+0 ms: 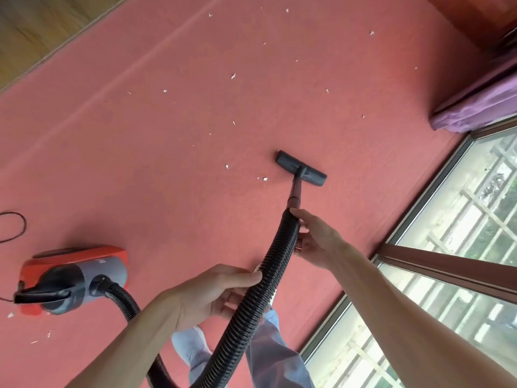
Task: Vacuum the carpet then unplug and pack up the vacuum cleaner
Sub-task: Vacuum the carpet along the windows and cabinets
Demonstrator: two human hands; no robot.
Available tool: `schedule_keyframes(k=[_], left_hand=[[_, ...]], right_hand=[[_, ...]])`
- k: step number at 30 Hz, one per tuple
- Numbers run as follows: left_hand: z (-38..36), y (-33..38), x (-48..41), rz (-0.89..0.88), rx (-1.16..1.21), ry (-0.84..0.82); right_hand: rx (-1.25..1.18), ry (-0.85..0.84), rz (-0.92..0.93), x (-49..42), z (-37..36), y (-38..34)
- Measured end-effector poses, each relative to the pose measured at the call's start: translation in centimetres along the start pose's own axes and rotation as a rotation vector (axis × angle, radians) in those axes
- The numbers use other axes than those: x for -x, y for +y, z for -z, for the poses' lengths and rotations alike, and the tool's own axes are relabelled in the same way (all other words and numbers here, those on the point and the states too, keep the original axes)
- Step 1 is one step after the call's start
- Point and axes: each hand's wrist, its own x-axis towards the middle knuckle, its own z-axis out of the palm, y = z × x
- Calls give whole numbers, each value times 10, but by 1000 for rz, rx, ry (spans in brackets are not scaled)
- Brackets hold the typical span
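Plainly I'm only partway through vacuuming: my left hand (212,292) and right hand (316,239) both curl their fingers round the hose (268,264), the floor head (302,169) sits near the window-side edge of the carpet (167,205), white scraps (233,76) litter its middle, and unplugging and packing remain.

Daylight, even and fairly bright, coming from the window (461,219) at 4 o'clock. Panes are washed out and the outdoor detail is hazy. Carpet (167,163) is evenly lit, no hard glare. Shadows are soft and faint, with a weak one under the vacuum (84,275) at 8. Wide-angle bend: the carpet edge and window frame curve near the borders. Wood floor (33,32) at 11 is smeared. Whole frame is slightly soft.
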Motion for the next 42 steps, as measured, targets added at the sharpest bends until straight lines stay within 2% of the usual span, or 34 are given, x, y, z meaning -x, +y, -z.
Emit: schedule_keyframes(k=[7, 13, 21, 33, 36, 42], left_hand=[[-8, -41, 21, -87, -61, 215], [5, -78, 83, -137, 64, 157], [24, -128, 156, -85, 16, 84], [6, -121, 95, -203, 98, 391], [10, -122, 95, -199, 102, 360], [30, -130, 127, -147, 65, 101]], right_hand=[[18, 198, 116, -4, -36, 51], [-50, 180, 208, 24, -70, 96], [-55, 93, 117, 61, -104, 176], [38, 174, 205, 17, -109, 130], [23, 163, 199, 15, -109, 130], [5, 55, 99, 42, -97, 153]])
